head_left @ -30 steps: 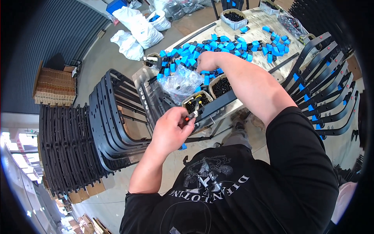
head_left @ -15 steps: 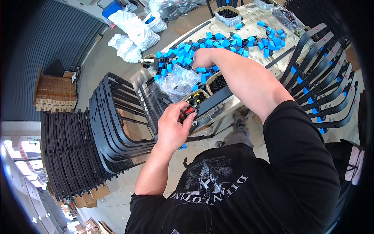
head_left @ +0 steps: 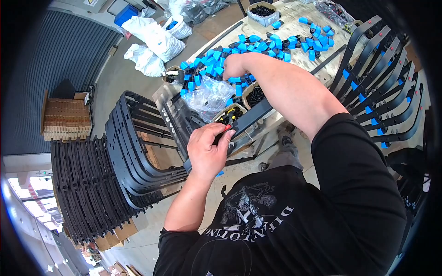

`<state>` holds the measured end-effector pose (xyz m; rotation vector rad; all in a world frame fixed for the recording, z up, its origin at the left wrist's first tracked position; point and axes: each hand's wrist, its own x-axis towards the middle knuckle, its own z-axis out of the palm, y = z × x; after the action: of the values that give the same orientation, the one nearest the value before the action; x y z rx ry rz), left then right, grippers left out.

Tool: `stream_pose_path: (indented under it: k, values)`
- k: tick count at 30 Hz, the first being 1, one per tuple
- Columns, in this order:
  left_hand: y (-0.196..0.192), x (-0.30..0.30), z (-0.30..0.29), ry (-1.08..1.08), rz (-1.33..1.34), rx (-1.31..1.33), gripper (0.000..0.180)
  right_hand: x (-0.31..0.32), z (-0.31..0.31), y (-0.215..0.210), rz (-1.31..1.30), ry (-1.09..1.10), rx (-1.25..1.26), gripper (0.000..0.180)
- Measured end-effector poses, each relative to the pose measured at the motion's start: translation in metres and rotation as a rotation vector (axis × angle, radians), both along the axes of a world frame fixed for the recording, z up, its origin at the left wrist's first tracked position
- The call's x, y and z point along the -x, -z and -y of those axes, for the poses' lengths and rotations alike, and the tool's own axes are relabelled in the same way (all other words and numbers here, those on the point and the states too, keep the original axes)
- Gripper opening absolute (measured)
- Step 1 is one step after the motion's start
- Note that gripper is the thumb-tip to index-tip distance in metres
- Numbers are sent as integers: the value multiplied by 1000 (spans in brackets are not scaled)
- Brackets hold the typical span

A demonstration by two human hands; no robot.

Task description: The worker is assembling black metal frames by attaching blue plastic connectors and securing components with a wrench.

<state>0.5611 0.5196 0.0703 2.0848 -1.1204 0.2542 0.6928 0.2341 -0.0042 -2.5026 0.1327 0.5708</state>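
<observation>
My left hand (head_left: 208, 151) is closed around a small tool with a red end (head_left: 227, 129). It presses against a long black bar (head_left: 252, 119) lying over the bench edge. My right hand (head_left: 234, 67) reaches forward with its fingers curled down into a pile of blue plastic caps (head_left: 264, 45) on the workbench (head_left: 294, 27). What those fingers grip is hidden. A crumpled clear plastic bag (head_left: 209, 95) lies between the two hands. Small tubs of black screws (head_left: 256, 94) stand beside it.
Black metal frames (head_left: 131, 152) are stacked on the left of the bench, with a lower stack (head_left: 73, 193) beyond. More black frames with blue caps (head_left: 386, 99) lean at the right. White sacks (head_left: 156, 39) and a cardboard stack (head_left: 66, 120) sit on the floor. A tub of black parts (head_left: 261, 11) stands far back.
My left hand has shifted slightly toward the black bar and closed tighter on the tool. My right hand has stayed on the blue caps.
</observation>
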Motion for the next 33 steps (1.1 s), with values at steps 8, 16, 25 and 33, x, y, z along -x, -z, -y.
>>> stream_pose_path:
  k: [8, 16, 25, 33]
  values:
    - [-1, -8, -11, 87, -36, -38, 17, 8, -1, -9, 0, 35, -21, 44]
    - [-2, -8, -9, 131, 54, 4, 18, 10, -3, -17, 5, 52, -26, 43]
    - [-3, 1, -20, 178, 166, -127, 30, 12, -6, -15, 39, 24, -10, 45]
    - [-3, 3, -18, 153, 249, -273, 41, 5, -8, -16, -24, 25, -23, 46]
